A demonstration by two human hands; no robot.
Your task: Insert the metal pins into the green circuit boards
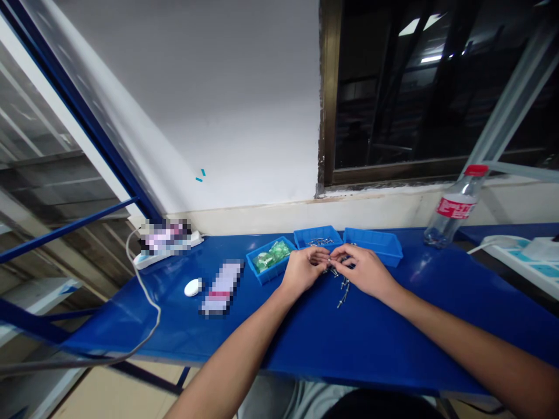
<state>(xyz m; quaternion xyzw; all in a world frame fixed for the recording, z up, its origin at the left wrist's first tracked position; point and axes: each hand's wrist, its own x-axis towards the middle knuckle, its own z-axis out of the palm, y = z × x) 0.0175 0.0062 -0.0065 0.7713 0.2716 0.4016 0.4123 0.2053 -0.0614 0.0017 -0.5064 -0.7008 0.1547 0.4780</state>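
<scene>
My left hand (304, 269) and my right hand (369, 272) meet fingertip to fingertip over the blue table (305, 337). Each is closed in a pinch on a small silvery metal fastener, mostly hidden by the fingers. A loose pile of slim metal fasteners (344, 291) lies on the table below my right hand. Just behind my hands, a blue bin (301, 238) contains more such fasteners. Right of it, another blue bin (386, 250) is partly covered by my right hand. Left of my left hand, a third blue bin (262, 279) holds green-tinted clear packets (273, 257).
On the left are a white oval object (193, 287), a blurred-out flat item (222, 288) and a power strip (152, 254) with its cable. A red-capped plastic bottle (454, 208) stands right, near another power strip (524, 262). A wall (244, 116) borders the back.
</scene>
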